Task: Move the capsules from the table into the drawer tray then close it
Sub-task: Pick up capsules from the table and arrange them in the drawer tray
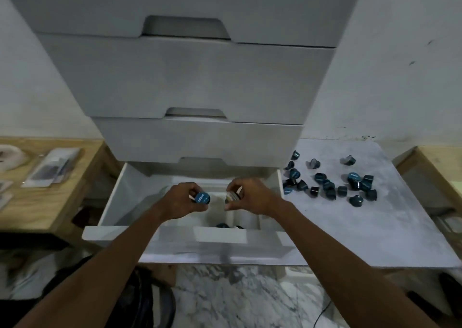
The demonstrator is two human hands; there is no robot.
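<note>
A tall white cabinet [190, 77] of stacked drawers fills the middle of the room, and its lowest drawer [190, 235] is pulled out toward the person. To the right of the drawer, a pale marbled table [350, 232] carries a loose scatter of dark blue capsules [332, 182], some upright, some tipped on their sides, all lying just beside the drawer's right wall or a little further out. To the left of the drawer sits a wooden surface [50, 202] with a few flat packets on it.

Inside the drawer lies a white tray [246, 219] split by low walls into compartments. One or two dark capsules show in a compartment near the drawer's front edge, partly hidden by it.

Two bare forearms reach forward from below, over the drawer front, wrists level and slightly bent down. The left hand [181, 200] hovers above the drawer's middle, fingers curled closed around a blue capsule [202, 198] with its round lid facing up. The right hand [250, 196], just beside it and above the tray, pinches a second capsule [233, 197] between thumb and fingertips; this one is blurred, with a pale label showing.
</note>
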